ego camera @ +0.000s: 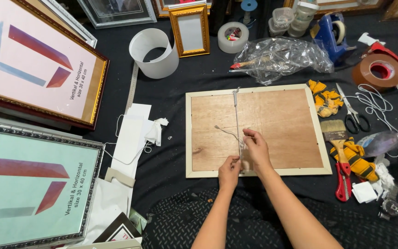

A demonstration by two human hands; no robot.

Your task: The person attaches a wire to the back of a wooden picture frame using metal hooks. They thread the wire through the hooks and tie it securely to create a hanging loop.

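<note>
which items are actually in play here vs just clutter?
In play:
- left hand and right hand, both pinching the string
- cream frame, face down, which the string runs across

Lying about:
- scissors
- paintbrush
- brown tape dispenser
- crumpled plastic wrap
- small gold frame
- two large framed prints

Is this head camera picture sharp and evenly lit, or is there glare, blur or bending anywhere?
Head view: light is soft and even, with faint shadows only; the left hand and right hand on the string look sharp. Glare shows on the crumpled plastic wrap and faintly on the glazed frame at lower left. Straight edges bow slightly towards the corners, a wide-lens effect.
</note>
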